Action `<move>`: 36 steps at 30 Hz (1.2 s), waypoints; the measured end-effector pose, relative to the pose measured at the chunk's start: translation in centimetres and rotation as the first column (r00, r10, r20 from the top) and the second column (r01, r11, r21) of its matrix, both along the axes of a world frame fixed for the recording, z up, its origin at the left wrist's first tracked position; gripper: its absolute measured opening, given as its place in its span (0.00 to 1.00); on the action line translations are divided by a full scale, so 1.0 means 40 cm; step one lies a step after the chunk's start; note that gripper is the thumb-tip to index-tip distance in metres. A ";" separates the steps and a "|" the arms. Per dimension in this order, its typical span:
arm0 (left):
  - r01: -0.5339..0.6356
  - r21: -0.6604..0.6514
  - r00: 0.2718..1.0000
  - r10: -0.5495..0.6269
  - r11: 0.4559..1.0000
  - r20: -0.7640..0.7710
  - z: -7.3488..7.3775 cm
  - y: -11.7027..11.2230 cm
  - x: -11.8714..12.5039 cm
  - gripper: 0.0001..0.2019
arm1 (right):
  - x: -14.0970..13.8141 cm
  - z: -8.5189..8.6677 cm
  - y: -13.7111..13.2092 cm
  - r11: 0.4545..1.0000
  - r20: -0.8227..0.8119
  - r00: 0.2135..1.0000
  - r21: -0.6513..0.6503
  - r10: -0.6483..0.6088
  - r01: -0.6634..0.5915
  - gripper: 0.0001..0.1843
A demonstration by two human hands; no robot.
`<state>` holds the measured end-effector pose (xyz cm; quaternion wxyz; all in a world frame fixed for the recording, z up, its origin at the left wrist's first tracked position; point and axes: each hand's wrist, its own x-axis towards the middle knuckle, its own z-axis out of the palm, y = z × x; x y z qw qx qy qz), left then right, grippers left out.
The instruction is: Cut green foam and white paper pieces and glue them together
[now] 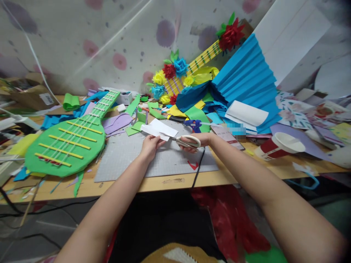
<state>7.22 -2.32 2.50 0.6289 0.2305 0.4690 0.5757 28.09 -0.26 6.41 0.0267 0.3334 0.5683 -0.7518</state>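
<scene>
My left hand (150,148) pinches the near edge of a folded piece of white paper (156,127) above the grey cutting mat (117,157). In my right hand (189,142) is a pair of scissors (196,140) with pale handles, its fingers through the loops. The scissor blades point left and meet the paper's right part, close to my left fingertips. A blue glue gun (193,125) lies just behind my right hand. On the mat below the scissors rests a small red scrap (193,165).
At left lies a green paper lute (68,146). Behind are a flower-trimmed yellow paper guitar (203,58) and a pleated blue paper fan (246,80). Paper scraps crowd the back. A paper cup (279,146) stands at right; a black cord (199,168) crosses the front edge.
</scene>
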 end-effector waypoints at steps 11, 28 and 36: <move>0.010 -0.028 1.000 -0.010 1.000 0.003 0.020 -0.008 0.002 0.08 | -0.010 0.032 -0.018 0.999 0.003 1.000 0.046 -0.018 0.018 0.25; 0.034 -0.028 0.999 -0.033 0.999 0.019 0.007 0.004 -0.011 0.08 | -0.002 0.025 -0.013 1.000 -0.014 1.000 -0.002 0.015 -0.015 0.26; -0.010 -0.043 0.999 0.012 0.999 0.050 0.016 0.002 -0.021 0.07 | 0.010 0.002 0.002 0.996 -0.049 0.998 -0.082 0.034 -0.038 0.28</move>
